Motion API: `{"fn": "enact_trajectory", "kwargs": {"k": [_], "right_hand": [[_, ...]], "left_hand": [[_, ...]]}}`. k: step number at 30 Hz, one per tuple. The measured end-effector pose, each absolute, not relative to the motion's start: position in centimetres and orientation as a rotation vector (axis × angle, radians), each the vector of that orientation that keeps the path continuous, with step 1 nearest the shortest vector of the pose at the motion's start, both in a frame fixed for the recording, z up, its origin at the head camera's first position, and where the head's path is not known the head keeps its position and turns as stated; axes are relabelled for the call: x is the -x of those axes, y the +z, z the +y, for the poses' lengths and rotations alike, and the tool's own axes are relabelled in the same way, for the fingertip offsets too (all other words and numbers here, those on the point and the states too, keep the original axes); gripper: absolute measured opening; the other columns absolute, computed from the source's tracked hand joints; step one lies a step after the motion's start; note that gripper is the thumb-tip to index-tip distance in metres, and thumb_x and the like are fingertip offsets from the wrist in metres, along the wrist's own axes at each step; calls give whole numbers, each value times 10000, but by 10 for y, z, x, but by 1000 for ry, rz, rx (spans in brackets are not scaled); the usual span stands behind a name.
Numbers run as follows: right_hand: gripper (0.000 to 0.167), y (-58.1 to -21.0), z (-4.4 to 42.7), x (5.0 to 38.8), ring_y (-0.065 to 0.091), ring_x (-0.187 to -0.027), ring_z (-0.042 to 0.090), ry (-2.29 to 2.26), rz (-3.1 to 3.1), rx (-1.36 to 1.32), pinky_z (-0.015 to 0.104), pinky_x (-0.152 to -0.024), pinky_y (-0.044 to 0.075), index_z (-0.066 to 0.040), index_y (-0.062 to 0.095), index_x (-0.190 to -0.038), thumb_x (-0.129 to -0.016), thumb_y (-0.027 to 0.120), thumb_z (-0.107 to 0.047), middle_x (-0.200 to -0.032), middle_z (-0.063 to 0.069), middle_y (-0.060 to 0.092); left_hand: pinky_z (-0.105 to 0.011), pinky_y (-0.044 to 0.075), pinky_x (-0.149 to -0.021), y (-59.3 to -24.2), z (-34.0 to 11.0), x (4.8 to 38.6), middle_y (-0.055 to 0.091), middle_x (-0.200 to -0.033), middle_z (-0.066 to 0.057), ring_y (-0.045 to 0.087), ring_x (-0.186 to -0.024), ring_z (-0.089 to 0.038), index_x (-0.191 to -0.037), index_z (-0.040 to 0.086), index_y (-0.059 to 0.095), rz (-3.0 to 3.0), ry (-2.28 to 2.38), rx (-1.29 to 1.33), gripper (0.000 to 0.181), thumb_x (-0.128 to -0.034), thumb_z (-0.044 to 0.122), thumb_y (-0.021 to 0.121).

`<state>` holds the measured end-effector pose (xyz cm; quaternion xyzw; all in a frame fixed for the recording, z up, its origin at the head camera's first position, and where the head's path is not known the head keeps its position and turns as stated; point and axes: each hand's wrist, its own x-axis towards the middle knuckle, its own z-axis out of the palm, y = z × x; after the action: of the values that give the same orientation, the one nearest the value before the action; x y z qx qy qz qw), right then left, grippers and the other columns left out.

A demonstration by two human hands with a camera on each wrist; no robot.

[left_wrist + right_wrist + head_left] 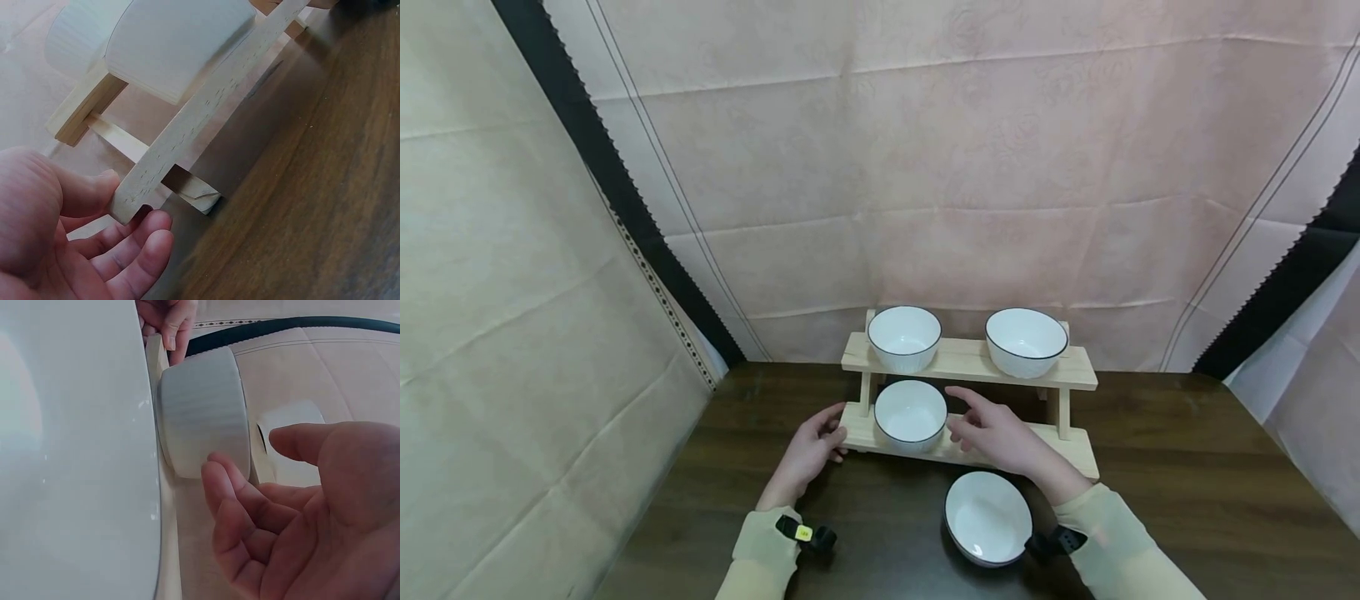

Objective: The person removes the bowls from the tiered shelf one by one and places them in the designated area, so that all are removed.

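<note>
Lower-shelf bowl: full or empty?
Empty: the head view looks down into the lower-shelf bowl, showing only bare white interior.

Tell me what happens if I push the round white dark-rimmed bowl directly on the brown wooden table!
The round white dark-rimmed bowl would probably slide rather than roll, since it stands open side up on the brown wooden table. It may feel slippery, because its inside looks glossy. Nothing shows inside, so it is probably easy to nudge.

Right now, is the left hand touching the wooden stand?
Touching. Left wrist view: left hand grips the wooden stand at one end, thumb against the wood.
</note>
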<state>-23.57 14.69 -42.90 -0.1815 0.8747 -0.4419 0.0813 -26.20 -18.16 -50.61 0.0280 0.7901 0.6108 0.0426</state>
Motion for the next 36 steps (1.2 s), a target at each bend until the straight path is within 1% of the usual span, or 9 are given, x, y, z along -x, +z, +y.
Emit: {"fn": "enact_trajectory", "kwargs": {"k": [5, 12, 23, 30, 36], "right_hand": [[627, -430, 141, 240, 671, -796, 197, -1340, 2603, 505, 342, -697, 538, -128, 338, -1560, -1025, 587, -341, -915, 47, 706], [670, -429, 135, 242, 667, -784, 200, -1341, 2595, 465, 343, -665, 529, -124, 314, -1574, -1013, 611, -337, -893, 35, 697], [669, -427, 131, 249, 657, -766, 178, -1273, 2644, 433, 347, -626, 506, -130, 341, -1567, -1004, 620, -359, -874, 24, 677], [678, -430, 129, 254, 663, -766, 143, -1246, 2661, 410, 330, -661, 524, -128, 366, -1555, -986, 642, -374, -869, 3, 675], [670, -429, 126, 254, 663, -769, 151, -1235, 2654, 395, 336, -694, 540, -113, 384, -1543, -978, 657, -347, -874, 10, 674]], "left_hand": [[-388, 579, -717, -505, -182, 261, 587, -1178, -158, 639, -841, -259, -1495, 114, 474, 2422, 1866, -90, 480, -1026, 132, 573], [-388, 578, -715, -505, -180, 261, 590, -1169, -157, 640, -836, -257, -1493, 115, 477, 2414, 1875, -87, 475, -1027, 120, 567], [-395, 578, -712, -507, -179, 264, 580, -1162, -159, 640, -839, -267, -1493, 113, 477, 2404, 1891, -104, 481, -1023, 131, 577], [-392, 579, -712, -507, -180, 263, 584, -1154, -153, 640, -836, -267, -1489, 115, 482, 2416, 1885, -99, 472, -1025, 126, 571], [-389, 579, -706, -507, -180, 260, 585, -1146, -150, 641, -824, -260, -1490, 117, 482, 2418, 1891, -95, 475, -1023, 114, 572]]}}
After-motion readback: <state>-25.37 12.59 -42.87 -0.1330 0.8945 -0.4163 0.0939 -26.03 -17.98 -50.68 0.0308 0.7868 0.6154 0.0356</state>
